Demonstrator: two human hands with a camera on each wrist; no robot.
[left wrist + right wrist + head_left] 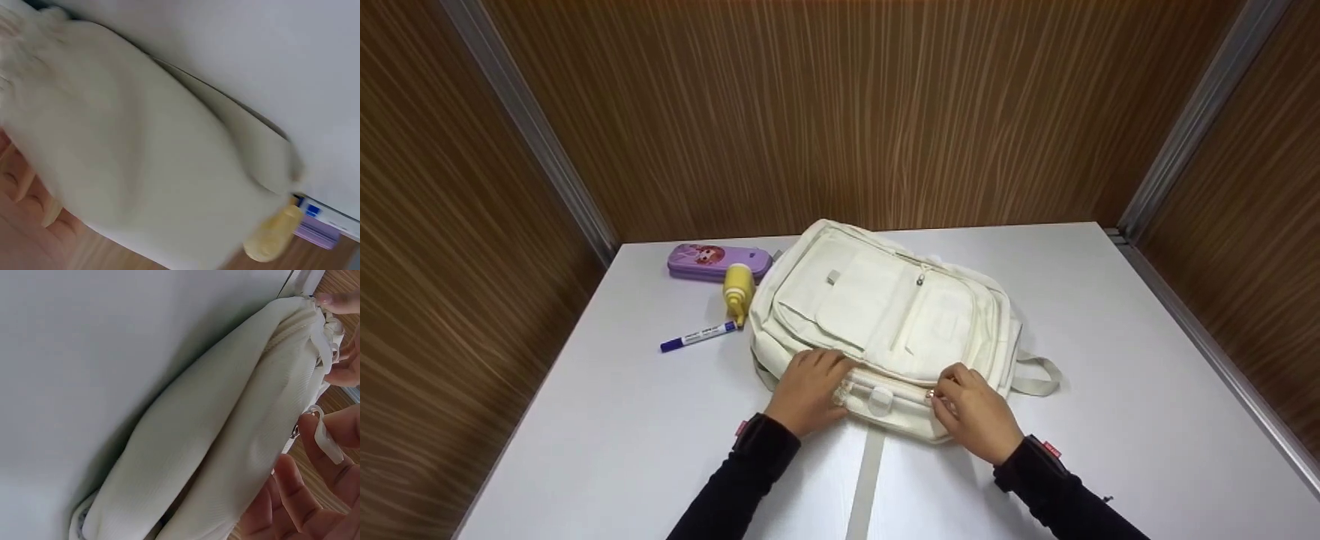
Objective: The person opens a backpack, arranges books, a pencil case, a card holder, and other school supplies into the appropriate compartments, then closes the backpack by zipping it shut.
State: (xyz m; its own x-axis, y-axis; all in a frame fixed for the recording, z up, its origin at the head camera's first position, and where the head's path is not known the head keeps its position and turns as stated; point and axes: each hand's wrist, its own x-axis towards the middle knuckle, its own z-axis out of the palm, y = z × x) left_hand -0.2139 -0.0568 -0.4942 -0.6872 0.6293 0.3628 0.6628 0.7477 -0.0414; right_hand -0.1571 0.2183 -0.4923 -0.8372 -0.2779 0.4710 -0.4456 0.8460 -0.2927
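A cream backpack (885, 315) lies on the table with its top edge towards me. My left hand (808, 394) grips that edge left of the white carry handle (880, 401), thumb below and fingers over the gathered fabric. On the other side of the handle, my right hand (976, 412) pinches a zipper pull (931, 394). The right wrist view shows the pull's pale strap (328, 439) among the right fingers, and the left hand (346, 343) at the bunched fabric beyond. In the left wrist view, curled fingers (31, 197) lie against the bag's side.
Left of the backpack lie a purple pencil case (718, 261), a yellow bottle (739, 285) with a nozzle, and a blue-capped marker (698, 337). A shoulder strap (1039, 377) loops out on the right. Wood-grain panels (840, 112) enclose the white table (1110, 337).
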